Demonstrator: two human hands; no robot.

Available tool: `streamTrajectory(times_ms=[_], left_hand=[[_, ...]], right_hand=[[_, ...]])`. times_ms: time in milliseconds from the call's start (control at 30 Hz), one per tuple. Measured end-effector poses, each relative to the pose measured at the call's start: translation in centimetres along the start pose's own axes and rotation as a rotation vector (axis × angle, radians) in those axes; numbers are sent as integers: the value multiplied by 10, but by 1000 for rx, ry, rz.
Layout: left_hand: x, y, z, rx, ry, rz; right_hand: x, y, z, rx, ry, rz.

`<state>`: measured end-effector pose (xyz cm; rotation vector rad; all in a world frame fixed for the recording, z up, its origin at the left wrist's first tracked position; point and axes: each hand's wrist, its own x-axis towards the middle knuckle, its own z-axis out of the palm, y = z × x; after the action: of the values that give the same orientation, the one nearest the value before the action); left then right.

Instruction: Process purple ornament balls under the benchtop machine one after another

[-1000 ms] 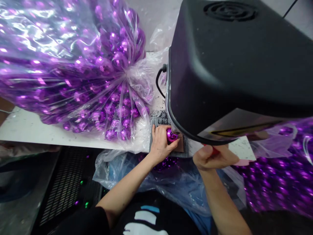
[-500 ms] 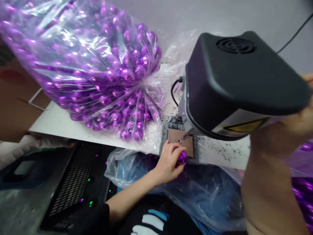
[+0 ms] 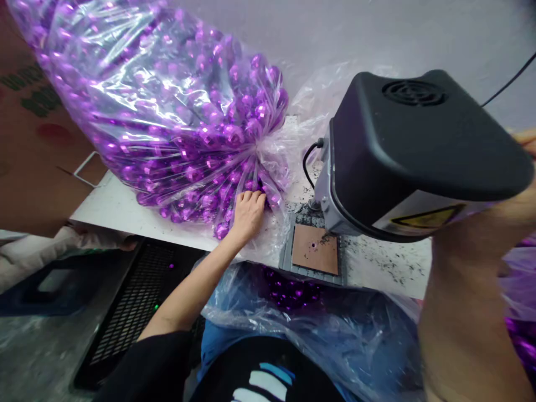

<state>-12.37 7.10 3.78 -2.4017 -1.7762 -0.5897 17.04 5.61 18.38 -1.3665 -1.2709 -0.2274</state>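
The fingertips of the left hand are hidden among the gathered plastic and balls of the large bag, so what they grip cannot be told; the top edge cuts off the bag. The right hand is partly behind the black machine housing and partly past the right edge; its grip is hidden. The print on the warning label is too small to read. The carton runs off the left edge, its lettering blurred. Another person's sleeve is cut off at left. The right edge crops the purple bag and the cable.
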Motion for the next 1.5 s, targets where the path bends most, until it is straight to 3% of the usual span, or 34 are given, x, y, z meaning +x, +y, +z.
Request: streamTrajectory(times_ms=[133, 267, 367, 467, 533, 600, 700, 767, 833, 933, 1067, 1233, 1500], left_hand=[[12, -7, 7, 229, -176, 29], [-1, 4, -3, 46, -231, 89], [-10, 7, -23, -276, -108, 16], [-15, 14, -48, -780, -8, -129], [-20, 24, -61, -1170, -100, -237], [-26, 37, -64, -1523, -271, -358], [-33, 56, -53, -1894, -494, -512], [-35, 65, -40, -1987, -580, -584], [-35, 71, -27, -1933, -590, -623], [-35, 74, -12, -1648, -493, -597], [-38, 78, -2, -1297, -434, -428], [-40, 86, 3, -1043, -362, -244], [-35, 93, 14, -638, -154, 94]], right_hand=[[-1, -15, -1, 32, 2, -15], [-1, -18, -3, 54, -13, -12], [0, -16, -3, 47, -4, -28], [1, -15, -2, 56, 0, -44], [1, -15, -1, 58, 5, -48], [1, -16, -1, 53, 8, -51], [1, -16, -2, 58, -20, -43], [1, -16, -3, 61, -36, -48], [1, -17, -4, 62, -49, -53], [1, -18, -4, 87, -66, -43], [1, -20, -4, 146, -77, -34], [2, -20, -3, 151, -82, -51], [2, -22, -4, 142, -99, -46]])
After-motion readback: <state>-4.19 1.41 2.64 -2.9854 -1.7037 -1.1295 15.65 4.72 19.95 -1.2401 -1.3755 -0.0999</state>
